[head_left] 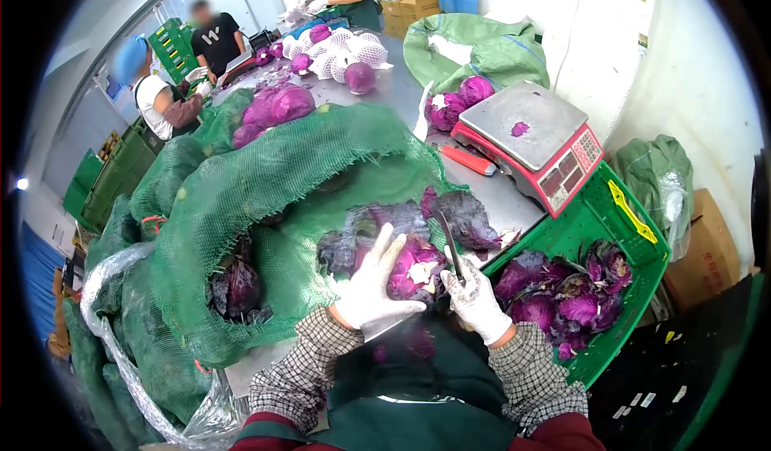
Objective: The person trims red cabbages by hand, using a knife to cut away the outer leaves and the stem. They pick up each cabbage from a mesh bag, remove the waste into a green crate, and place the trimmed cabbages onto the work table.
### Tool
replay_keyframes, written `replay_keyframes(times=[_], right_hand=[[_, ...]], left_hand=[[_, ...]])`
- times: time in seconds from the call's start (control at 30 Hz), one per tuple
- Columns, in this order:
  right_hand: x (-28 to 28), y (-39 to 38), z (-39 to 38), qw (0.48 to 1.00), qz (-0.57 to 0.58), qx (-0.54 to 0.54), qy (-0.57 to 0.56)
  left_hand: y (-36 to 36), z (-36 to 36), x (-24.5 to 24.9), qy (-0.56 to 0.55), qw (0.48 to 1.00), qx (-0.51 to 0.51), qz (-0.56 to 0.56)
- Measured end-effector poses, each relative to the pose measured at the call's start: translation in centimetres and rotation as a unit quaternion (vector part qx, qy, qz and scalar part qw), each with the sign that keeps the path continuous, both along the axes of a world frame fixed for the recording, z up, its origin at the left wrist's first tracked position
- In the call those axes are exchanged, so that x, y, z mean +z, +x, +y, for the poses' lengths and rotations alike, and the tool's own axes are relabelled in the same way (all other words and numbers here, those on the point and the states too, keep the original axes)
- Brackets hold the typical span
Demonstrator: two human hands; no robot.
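Observation:
A purple cabbage (pixel 414 268) with a pale cut stem end sits at the table's near edge, dark outer leaves spread around it. My left hand (pixel 374 284), in a white glove, lies on its left side with the fingers apart. Just right of the cabbage, my gloved right hand (pixel 474 300) is closed around a knife (pixel 450 240), its dark blade pointing up and away. Loose dark leaves (pixel 466 220) lie beyond the knife. Left of my left hand, another dark cabbage (pixel 241 287) shows in the mouth of a green mesh sack (pixel 273 170).
A red scale (pixel 526 126) stands at the right, beside an orange-handled knife (pixel 468 160). Below it is a green crate (pixel 634 294) of purple leaves. Filled mesh sacks line the left. Netted cabbages (pixel 341 53) lie farther back, near several people.

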State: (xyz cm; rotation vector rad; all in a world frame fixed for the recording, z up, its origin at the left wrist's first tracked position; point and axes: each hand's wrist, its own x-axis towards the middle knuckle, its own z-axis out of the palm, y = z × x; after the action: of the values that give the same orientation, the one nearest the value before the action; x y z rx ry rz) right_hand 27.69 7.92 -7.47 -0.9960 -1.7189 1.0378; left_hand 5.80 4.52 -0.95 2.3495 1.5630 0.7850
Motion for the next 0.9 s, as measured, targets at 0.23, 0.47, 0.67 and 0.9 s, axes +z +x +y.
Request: replay_keyframes(times=[0.23, 0.47, 0.67, 0.9], right_hand=[[2.9, 0.5, -4.6, 0.992, -0.129, 0.002, -0.006], [1.7, -0.1, -3.0, 0.999, -0.047, -0.018, -0.001], [-2.0, -0.6, 0.0, 0.976, 0.075, -0.133, -0.153], [0.1, -2.5, -1.3, 0.914, 0.282, -0.096, -0.276]], left_hand=[[3.3, -1.7, 2.3, -0.061, 0.990, 0.097, 0.084], [5.1, -3.2, 0.3, -0.003, 0.982, 0.145, 0.119], [4.5, -2.7, 0.7, -0.031, 0.983, 0.148, 0.108], [-1.4, -3.0, 0.2, -0.031, 0.995, 0.095, -0.025]])
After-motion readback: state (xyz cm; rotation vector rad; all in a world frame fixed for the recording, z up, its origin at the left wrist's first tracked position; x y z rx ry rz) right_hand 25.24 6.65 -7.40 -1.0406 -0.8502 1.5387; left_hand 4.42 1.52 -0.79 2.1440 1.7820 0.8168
